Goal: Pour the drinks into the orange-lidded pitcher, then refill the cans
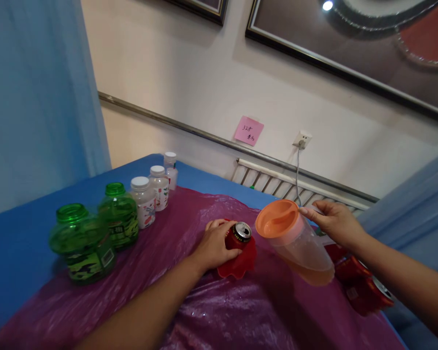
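Note:
My left hand (213, 244) is wrapped round a red drink can (238, 235), whose silver top has an open mouth. The can stands on a red dish with a wavy rim (237, 265). In my right hand (334, 222) is the handle of a clear plastic pitcher (299, 245) with an orange lid. The pitcher is tilted toward the can, and a brownish liquid shows in its lower part. A gap lies between the pitcher's lid and the can, and no stream of liquid is visible.
Two green plastic jars (81, 245) and several clear bottles with white caps (143, 201) stand at the left. More red cans (367, 289) are at the right, partly behind my forearm. Purple plastic sheeting (219, 316) covers the blue surface. A radiator (266, 180) runs along the wall.

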### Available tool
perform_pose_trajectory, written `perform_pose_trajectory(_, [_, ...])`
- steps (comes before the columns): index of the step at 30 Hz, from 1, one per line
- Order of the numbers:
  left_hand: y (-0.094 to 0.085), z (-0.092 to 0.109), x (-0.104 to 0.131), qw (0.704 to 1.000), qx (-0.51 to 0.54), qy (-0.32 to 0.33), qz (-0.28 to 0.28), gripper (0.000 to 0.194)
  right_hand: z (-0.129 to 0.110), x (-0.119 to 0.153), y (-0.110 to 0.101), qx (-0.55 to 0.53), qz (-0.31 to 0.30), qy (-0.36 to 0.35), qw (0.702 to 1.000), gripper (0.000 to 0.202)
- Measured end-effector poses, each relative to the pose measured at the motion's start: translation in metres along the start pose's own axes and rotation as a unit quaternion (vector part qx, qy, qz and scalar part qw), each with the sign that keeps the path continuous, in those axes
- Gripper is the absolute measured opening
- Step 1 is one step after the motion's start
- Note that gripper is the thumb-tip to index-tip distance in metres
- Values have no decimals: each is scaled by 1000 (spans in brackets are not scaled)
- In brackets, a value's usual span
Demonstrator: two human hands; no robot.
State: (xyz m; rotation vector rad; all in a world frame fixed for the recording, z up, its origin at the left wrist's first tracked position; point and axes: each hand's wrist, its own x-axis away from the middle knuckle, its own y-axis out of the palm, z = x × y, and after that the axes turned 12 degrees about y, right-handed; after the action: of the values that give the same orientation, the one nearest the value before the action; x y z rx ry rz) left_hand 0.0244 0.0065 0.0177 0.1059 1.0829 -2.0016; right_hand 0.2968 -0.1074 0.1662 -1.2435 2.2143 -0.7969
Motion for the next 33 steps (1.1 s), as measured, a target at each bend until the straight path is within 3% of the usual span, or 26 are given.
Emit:
perform_pose_trajectory(12, [2,-2,1,1000,-1,-5,1,74,-4,2,1,-6,-26,1,1000,60])
perform_pose_trajectory(20, [1,-1,1,1000,0,-13,-4,75,-6,1,3,36,-2,-17,999,62])
perform_pose_trajectory(33, [2,-2,1,1000,6,3,-1,74,-6,-1,3,12,-17,0,1000,57])
